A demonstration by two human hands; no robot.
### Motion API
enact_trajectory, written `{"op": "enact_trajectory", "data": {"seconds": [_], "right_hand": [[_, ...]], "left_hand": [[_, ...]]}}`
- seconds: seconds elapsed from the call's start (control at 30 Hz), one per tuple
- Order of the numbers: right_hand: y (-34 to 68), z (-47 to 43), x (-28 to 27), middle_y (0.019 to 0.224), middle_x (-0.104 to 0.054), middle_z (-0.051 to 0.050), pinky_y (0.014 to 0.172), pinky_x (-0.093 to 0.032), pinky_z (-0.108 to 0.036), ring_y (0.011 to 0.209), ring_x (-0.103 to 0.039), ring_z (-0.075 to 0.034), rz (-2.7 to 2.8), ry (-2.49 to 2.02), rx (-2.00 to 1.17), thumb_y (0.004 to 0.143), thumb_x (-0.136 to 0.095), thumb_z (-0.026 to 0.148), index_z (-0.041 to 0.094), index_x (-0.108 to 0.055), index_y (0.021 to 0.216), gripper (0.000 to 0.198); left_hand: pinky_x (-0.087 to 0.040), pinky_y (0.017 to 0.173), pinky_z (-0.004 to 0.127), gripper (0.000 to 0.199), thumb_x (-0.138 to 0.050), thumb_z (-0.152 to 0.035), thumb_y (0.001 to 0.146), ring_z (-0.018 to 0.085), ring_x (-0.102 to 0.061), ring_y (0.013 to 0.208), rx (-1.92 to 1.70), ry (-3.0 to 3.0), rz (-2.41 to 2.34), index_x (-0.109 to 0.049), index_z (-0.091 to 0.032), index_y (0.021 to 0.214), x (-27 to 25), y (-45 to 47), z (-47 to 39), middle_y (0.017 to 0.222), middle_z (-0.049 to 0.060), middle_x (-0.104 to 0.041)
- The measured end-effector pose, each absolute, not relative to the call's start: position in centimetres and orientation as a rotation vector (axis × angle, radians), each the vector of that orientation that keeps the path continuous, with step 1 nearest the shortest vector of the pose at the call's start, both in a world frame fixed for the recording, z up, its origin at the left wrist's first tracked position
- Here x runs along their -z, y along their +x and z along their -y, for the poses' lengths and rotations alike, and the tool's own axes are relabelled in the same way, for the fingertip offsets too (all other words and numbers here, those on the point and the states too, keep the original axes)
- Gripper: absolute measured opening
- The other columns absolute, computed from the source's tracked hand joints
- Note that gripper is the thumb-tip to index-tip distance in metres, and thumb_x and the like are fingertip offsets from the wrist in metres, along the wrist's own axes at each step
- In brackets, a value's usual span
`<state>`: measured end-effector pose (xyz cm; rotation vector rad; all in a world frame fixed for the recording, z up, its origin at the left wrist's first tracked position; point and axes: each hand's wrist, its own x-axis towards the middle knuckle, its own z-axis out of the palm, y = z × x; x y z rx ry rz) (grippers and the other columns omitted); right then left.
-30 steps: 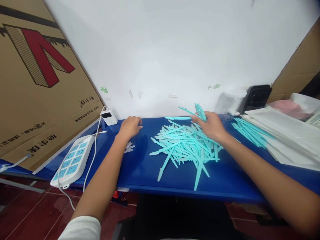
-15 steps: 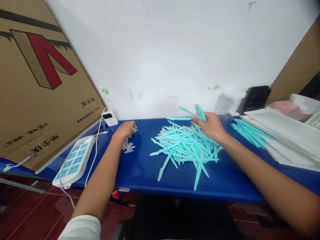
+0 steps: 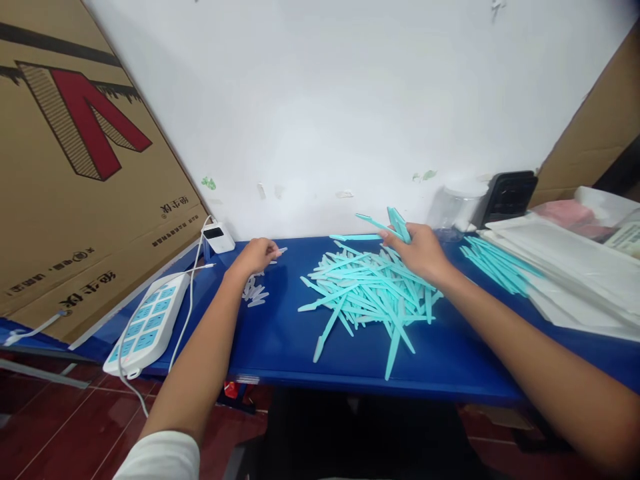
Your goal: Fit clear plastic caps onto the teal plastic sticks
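My left hand [image 3: 256, 256] is closed in a pinch on a small translucent plastic cap [image 3: 283, 251], whose tip points right. Below that hand, several loose caps [image 3: 256, 293] lie on the blue table [image 3: 270, 347]. My right hand [image 3: 424, 253] is wrapped round several turquoise eyebrow razors [image 3: 398, 221]. One of them sticks out to the left between thumb and fingers, its blade end bare. Under the right hand spreads a large heap of turquoise eyebrow razors [image 3: 365, 293], many with pale caps over their ends.
A white power strip [image 3: 150, 327] and a small white device [image 3: 218, 237] with cables stand at the left by a cardboard box [image 3: 100, 220]. At right are another row of razors [image 3: 495, 267], white bags [image 3: 575, 267], a clear jar [image 3: 457, 207] and a black holder [image 3: 507, 200].
My left hand has lifted slightly from the loose caps, and a cap now shows between its fingertips. The right hand keeps its hold on the razors, almost still.
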<state>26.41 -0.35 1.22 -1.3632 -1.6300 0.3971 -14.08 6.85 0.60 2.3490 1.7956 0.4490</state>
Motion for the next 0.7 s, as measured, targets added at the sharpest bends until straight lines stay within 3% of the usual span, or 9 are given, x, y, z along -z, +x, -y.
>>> {"op": "enact_trajectory", "data": {"seconds": [0.2,0.3,0.47,0.7], "right_hand": [[26.2,0.2,-1.1,0.068,-0.069,-0.006,0.063,-0.041,-0.032,0.063,-0.059,-0.020,1.690,-1.339,-0.411,0.087,-0.064,0.067,0.016,-0.072,0.069,0.054],[26.2,0.4,-1.2,0.064,-0.066,-0.005,0.061,-0.039,-0.032,0.060,-0.057,-0.020,1.700,-1.357,-0.447,0.086,-0.065,0.067,0.016,-0.072,0.070,0.054],[26.2,0.5,-1.3,0.058,-0.060,-0.002,0.059,-0.037,-0.032,0.053,-0.048,-0.015,1.704,-1.387,-0.477,0.085,-0.066,0.067,0.016,-0.073,0.070,0.054],[26.4,0.5,-1.4,0.059,-0.059,-0.002,0.056,-0.035,-0.031,0.053,-0.046,-0.015,1.685,-1.390,-0.522,0.084,-0.067,0.067,0.016,-0.073,0.071,0.054]], "left_hand": [[-0.058,0.080,0.032,0.055,-0.064,-0.066,0.091,0.022,-0.074,0.086,-0.697,2.124,-1.173,-0.082,-0.016,0.103,-1.2,-9.5,-5.1,0.101,0.012,-0.081],[-0.058,0.079,0.031,0.053,-0.065,-0.065,0.092,0.021,-0.073,0.084,-0.722,2.076,-1.077,-0.082,-0.015,0.097,-0.9,-7.4,-4.0,0.105,0.013,-0.081],[-0.058,0.076,0.032,0.050,-0.073,-0.059,0.088,0.021,-0.072,0.080,-0.946,2.009,-1.073,-0.083,-0.015,0.110,-0.2,-5.6,-3.3,0.096,0.012,-0.082],[-0.057,0.074,0.032,0.047,-0.086,-0.049,0.079,0.019,-0.070,0.074,-1.150,1.851,-1.054,-0.083,-0.014,0.110,0.2,-5.0,-3.2,0.094,0.012,-0.082]]}}
